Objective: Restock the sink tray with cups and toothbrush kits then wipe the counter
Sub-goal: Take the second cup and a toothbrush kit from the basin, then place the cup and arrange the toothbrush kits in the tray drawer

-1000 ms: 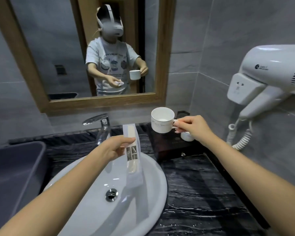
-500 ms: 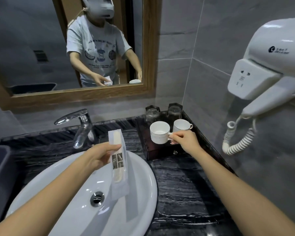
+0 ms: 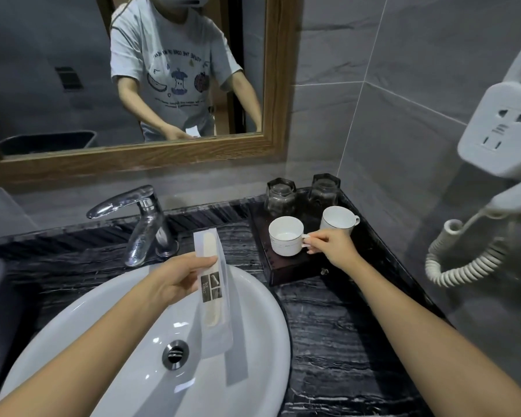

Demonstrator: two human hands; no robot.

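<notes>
Cup has come down since a second ago, from mid-air in front of the wall to the tray; the view has also dropped and moved closer, so the mirror now cuts off the reflected head; left hand barely shifted.

Right hand pinches the cup's handle between thumb and forefinger, the other fingers curled behind; cup upright, looks to be resting on the tray's front left part, though contact with the tray floor is hard to confirm; second cup stands just behind and to the right, apart from it; two dark glasses sit upside down at the tray's back.

Left hand grips the toothbrush kit near its upper half, thumb on top, fingers curled underneath; packet hangs tilted over the sink basin, lower end near the drain, not touching it as far as I can tell.

Faucet behind the basin; tray sits on the black marbled counter in the right back corner; wall hair dryer with coiled cord at right.
</notes>
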